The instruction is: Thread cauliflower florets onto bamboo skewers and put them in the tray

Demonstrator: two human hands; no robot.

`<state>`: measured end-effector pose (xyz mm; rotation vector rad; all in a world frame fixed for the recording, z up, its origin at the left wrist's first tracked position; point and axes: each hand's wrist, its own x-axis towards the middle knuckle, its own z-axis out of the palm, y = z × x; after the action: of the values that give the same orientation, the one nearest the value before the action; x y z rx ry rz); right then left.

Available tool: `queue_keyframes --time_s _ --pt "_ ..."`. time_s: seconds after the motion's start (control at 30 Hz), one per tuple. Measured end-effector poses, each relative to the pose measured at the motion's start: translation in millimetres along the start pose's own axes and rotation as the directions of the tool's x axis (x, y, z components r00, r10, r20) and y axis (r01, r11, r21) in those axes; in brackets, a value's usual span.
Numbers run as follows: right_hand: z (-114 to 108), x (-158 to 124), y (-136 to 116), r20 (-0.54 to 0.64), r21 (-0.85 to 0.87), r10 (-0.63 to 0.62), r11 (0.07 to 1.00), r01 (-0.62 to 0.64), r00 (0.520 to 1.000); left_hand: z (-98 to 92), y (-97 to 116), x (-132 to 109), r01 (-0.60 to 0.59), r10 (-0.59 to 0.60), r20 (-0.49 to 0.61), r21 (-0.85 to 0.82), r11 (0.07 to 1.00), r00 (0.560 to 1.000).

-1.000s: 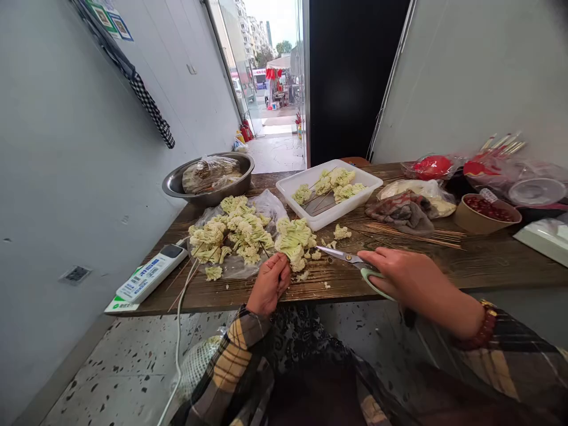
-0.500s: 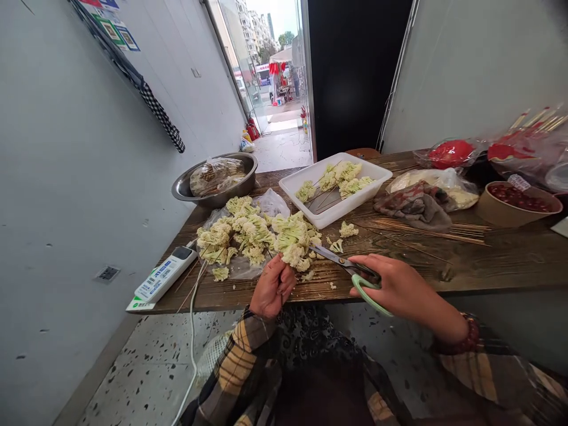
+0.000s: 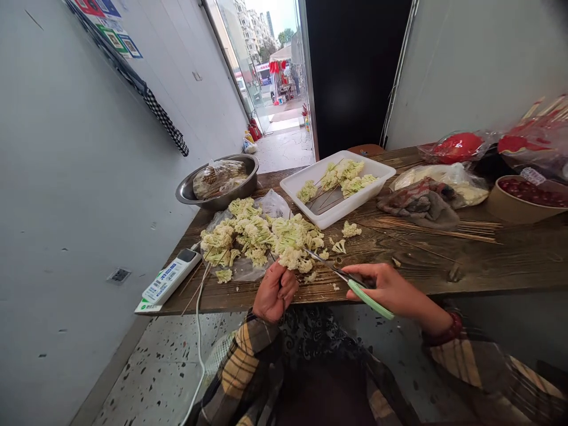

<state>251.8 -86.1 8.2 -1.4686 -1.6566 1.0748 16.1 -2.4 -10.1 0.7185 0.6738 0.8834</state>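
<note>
Left hand (image 3: 276, 291), grip closed at the base of a cauliflower (image 3: 288, 235) over the surface (image 3: 426, 266); right hand (image 3: 393, 291) curled around scissors (image 3: 371, 302), tips near its edge. Trimming appears under way: several skewered pieces (image 3: 348, 170) lie in the tray (image 3: 352, 208); a larger pile (image 3: 248, 229) sits outside.

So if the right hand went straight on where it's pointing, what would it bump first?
Probably the cauliflower at the left hand: the scissors in the right hand point at it, though I can't tell whether their tips touch.
</note>
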Motion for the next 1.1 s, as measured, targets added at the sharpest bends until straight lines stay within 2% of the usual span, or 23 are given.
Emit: queue_keyframes --time_s 0.07,0.17,0.3,0.5,0.7,0.87,1.1 --pt "3.6 -0.6 0.0 0.009 0.037 0.018 0.999 -0.018 1.0 2.4 0.3 0.1 0.007 -0.006 0.004 -0.03 1.0 1.0" --pt "6.2 -1.7 -1.7 -0.026 0.001 0.021 1.0 -0.021 0.999 4.5 1.2 0.0 0.015 -0.014 0.018 -0.057 0.998 1.0" --pt "5.4 -1.9 -5.9 -0.056 -0.044 0.0 0.999 -0.003 0.998 5.2 1.2 -0.5 0.027 -0.026 0.026 -0.046 0.999 0.999" --pt "5.3 1.4 -6.3 -0.05 -0.022 -0.005 1.0 0.003 0.999 7.7 -0.7 -1.2 0.012 -0.011 0.036 -0.028 1.0 0.999" --pt "8.7 4.3 -1.2 -0.062 -0.1 -0.095 0.991 0.088 0.994 6.3 -1.1 -2.1 -0.008 0.007 0.037 0.016 1.0 0.999" --pt "10.8 6.8 -5.2 -0.024 -0.123 -0.109 0.987 0.105 0.994 0.9 -1.6 -3.1 -0.044 0.038 0.063 0.108 0.993 0.997" --pt "17.4 11.7 0.0 0.012 -0.107 -0.155 0.982 0.155 0.988 -2.9 -3.8 -2.4 -0.057 0.052 0.059 0.083 0.995 0.997"
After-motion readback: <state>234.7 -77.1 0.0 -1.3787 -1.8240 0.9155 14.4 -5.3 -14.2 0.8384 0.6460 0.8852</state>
